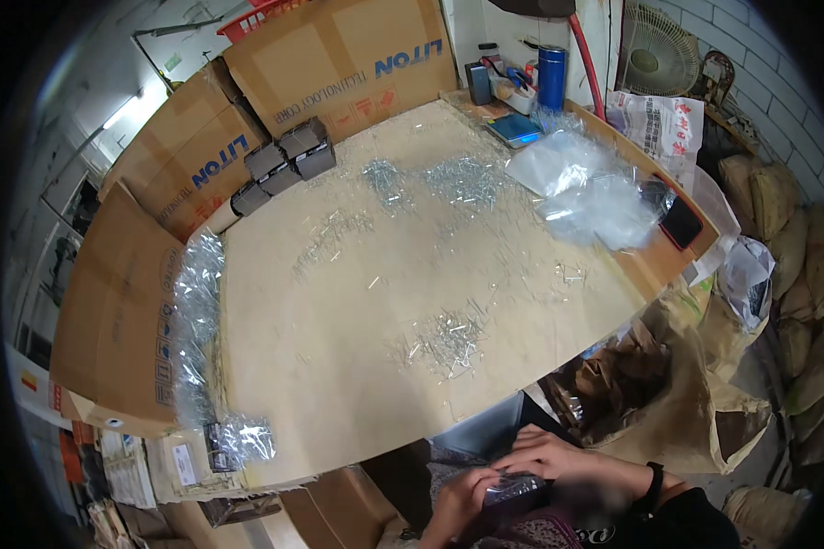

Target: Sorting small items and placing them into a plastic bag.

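Observation:
Below the front edge of the table, close to my body, both hands are together at a small clear plastic bag (pixel 511 490). My left hand (pixel 467 494) has its fingers closed on the bag's left side. From the right, my right hand (pixel 545 454) reaches over the top with bent fingers pinching the bag's upper edge. What the bag contains is hard to make out. Nearest on the tabletop lies a loose pile of thin shiny metal pins (pixel 453 340). Farther back are two more pin piles, one small (pixel 384 181) and one wider (pixel 467 181).
Filled clear bags (pixel 197 320) line the left edge beside cardboard walls (pixel 119 302). Dark wrapped packs (pixel 293 156) stand at the back left. Clear plastic bags (pixel 586 188) and a phone (pixel 681 223) lie right, below a blue can (pixel 551 79) and a small scale (pixel 515 130).

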### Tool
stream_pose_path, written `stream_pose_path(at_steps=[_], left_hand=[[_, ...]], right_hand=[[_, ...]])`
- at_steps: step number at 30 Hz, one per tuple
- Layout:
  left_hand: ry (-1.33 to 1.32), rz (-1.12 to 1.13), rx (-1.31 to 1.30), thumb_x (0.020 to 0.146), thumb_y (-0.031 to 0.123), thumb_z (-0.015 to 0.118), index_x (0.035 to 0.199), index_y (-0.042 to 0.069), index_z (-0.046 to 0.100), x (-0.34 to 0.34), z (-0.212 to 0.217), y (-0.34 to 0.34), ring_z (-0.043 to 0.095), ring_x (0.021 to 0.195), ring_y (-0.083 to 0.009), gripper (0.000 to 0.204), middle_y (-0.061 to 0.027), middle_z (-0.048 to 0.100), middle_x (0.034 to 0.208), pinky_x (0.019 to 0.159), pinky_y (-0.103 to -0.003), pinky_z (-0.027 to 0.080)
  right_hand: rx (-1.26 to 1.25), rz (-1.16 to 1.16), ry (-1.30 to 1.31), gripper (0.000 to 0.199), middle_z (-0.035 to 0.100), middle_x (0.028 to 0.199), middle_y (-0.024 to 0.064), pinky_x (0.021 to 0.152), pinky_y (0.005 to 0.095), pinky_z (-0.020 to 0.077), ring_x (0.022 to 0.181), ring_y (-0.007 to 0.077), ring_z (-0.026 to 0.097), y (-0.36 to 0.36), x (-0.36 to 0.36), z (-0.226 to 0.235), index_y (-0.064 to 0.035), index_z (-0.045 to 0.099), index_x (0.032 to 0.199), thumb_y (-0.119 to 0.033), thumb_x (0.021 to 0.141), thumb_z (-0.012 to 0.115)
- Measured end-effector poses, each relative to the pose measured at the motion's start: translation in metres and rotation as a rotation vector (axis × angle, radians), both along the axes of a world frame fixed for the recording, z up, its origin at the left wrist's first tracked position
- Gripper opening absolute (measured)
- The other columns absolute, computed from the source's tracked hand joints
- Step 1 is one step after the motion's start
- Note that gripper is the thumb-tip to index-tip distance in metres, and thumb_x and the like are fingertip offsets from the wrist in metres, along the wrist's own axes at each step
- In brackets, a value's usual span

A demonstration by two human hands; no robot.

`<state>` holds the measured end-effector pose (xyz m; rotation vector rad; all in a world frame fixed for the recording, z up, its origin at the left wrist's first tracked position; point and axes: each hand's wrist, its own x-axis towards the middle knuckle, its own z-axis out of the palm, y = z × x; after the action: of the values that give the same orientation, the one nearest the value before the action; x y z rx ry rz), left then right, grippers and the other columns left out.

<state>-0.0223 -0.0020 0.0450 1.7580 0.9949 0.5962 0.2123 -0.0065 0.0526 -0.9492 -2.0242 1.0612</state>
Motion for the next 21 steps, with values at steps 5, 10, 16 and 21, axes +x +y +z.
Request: stream_pose_path(at_steps=[5, 10, 16, 21], left_hand=[[0.156, -0.01, -0.22, 0.088, 0.021, 0.069, 0.093, 0.003, 0.065, 0.002, -0.016, 0.004, 0.069, 0.074, -0.0279, 0.019, -0.0151, 0.068, 0.082, 0.066, -0.036, 0.051], [0.183, -0.116, -0.166, 0.09, 0.024, 0.066, 0.095, 0.004, 0.063, -0.003, -0.066, 0.006, 0.065, 0.076, -0.0378, 0.022, -0.0177, 0.066, 0.088, 0.066, -0.041, 0.05], [0.187, 0.047, 0.028, 0.094, 0.019, 0.061, 0.104, 0.005, 0.064, 0.003, -0.102, 0.001, 0.066, 0.083, -0.0395, 0.017, -0.021, 0.067, 0.091, 0.069, -0.043, 0.052], [0.042, 0.084, -0.152, 0.095, 0.013, 0.058, 0.104, 0.004, 0.065, -0.001, -0.109, -0.012, 0.069, 0.087, -0.0343, 0.014, -0.0196, 0.069, 0.097, 0.072, -0.04, 0.054]], right_hand=[[-0.246, -0.11, -0.033, 0.021, 0.062, 0.078, 0.0064, 0.082, 0.0382, 0.0418, 0.082, 0.0261, 0.059, -0.01, 0.012, -0.034, -0.0062, 0.065, 0.085, -0.026, 0.084, 0.072], [-0.016, -0.209, -0.299, 0.025, 0.056, 0.082, 0.0062, 0.077, 0.0382, 0.037, 0.083, 0.0264, 0.055, -0.02, 0.014, -0.087, -0.0086, 0.056, 0.081, -0.028, 0.084, 0.072], [-0.018, -0.427, -0.149, 0.025, 0.056, 0.082, 0.0101, 0.078, 0.0388, 0.0371, 0.084, 0.0294, 0.054, -0.01, 0.0, -0.107, -0.0058, 0.055, 0.084, -0.026, 0.085, 0.071], [-0.02, -0.546, -0.054, 0.026, 0.056, 0.084, 0.0108, 0.078, 0.0398, 0.0368, 0.083, 0.0303, 0.052, -0.012, -0.006, -0.09, -0.0048, 0.055, 0.09, -0.021, 0.082, 0.074]])
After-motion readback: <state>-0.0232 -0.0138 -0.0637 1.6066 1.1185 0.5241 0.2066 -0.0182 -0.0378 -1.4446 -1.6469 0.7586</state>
